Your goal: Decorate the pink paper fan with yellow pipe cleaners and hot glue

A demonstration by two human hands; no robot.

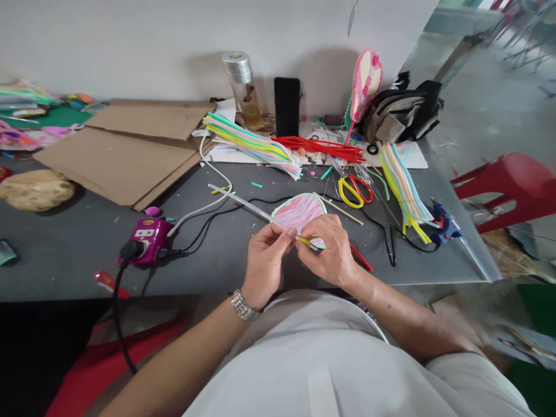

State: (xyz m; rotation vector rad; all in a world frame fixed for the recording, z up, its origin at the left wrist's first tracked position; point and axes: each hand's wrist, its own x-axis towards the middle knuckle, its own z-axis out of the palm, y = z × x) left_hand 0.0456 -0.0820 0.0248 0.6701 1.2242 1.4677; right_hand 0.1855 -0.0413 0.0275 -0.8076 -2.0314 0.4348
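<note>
Both hands are held together over the grey table's front edge. My left hand (266, 263), with a metal watch at the wrist, pinches a long clear rod (238, 202), probably a glue stick, which slants away to the upper left. My right hand (328, 250) grips the lower edge of a pink oval made of straw strips (299, 212), which has a pale green rim. A short yellow straw piece (307, 241) lies between my hands, its end close to the oval. My fingers hide the oval's lower part.
Around my hands lie pastel straw bundles (252, 145), red straws (319, 147), yellow and red scissors (351, 193), a blue glue gun (445, 226) and a purple corded device (145, 240). Cardboard sheets (125, 153) lie left. A red chair (508, 188) stands right.
</note>
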